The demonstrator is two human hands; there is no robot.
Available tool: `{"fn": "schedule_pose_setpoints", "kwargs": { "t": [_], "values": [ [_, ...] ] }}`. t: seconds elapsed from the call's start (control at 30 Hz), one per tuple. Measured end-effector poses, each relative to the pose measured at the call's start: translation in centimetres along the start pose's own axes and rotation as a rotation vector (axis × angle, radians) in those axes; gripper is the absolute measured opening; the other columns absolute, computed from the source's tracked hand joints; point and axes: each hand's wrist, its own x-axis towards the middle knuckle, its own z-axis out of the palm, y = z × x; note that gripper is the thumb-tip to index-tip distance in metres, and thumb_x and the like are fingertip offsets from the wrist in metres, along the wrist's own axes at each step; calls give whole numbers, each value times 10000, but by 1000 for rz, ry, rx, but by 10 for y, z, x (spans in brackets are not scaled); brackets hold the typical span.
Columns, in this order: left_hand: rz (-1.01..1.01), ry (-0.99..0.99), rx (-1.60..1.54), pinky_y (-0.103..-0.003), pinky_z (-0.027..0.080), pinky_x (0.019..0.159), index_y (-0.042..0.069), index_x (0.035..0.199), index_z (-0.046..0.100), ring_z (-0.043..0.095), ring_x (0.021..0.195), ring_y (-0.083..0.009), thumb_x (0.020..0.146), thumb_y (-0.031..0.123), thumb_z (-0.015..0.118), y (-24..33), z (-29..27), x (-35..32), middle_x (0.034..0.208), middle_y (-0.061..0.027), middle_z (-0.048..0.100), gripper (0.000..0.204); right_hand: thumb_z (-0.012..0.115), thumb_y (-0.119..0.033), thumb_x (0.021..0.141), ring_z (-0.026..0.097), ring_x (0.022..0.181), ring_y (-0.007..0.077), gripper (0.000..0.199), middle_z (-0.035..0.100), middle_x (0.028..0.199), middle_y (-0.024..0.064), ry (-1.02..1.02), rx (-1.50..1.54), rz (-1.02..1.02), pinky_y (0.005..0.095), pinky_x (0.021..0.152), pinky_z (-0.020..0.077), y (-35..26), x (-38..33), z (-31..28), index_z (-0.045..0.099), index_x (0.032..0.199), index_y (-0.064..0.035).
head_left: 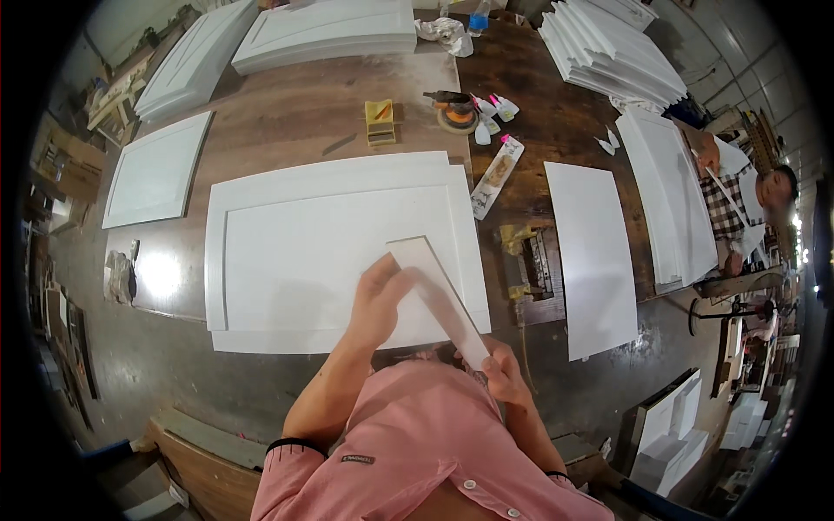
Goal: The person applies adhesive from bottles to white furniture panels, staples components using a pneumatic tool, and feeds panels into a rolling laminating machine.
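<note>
1 white strip is held between 2 bare hands, above the right part of a white framed panel that is laid on the worktop. The strip's long axis is slanted: its far end is pointed away from the body and to the left, while its near end is brought down to the right, past the panel's front edge. That near end is pinched by the right hand, whose fingers are closed narrowly around it. The left hand is set farther out, at the strip's left long edge toward the far end, and appears closed on it, though the finger contact is blurred and partly hidden. The panel's right rail is run more nearly straight away from the body, so an angle is left between rail and strip; any alignment of the 2 would seem to depend on that angle. By position, the near end is governed by the right hand and the far end by the left. Whether the panel is touched by the strip cannot be told.
</note>
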Motion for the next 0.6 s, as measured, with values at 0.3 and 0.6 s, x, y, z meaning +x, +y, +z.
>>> {"fn": "schedule_pose_setpoints", "kwargs": {
  "t": [0.3,0.6],
  "values": [
    [22,-10,983,-394,439,998,65,1169,688,582,1164,-296,932,123,633,-87,-73,-62,1234,-90,647,249,186,-742,986,628,770,221,899,676,917,136,218,368,60,347,705,487,66,-6,-39,595,1189,32],
    [339,61,1658,-488,401,982,129,1341,610,548,1095,-307,738,209,747,-101,-117,-102,1190,-73,591,624,245,-740,983,595,725,238,821,635,852,112,509,575,44,356,656,465,53,0,-46,589,1181,-21]
  ]
}}
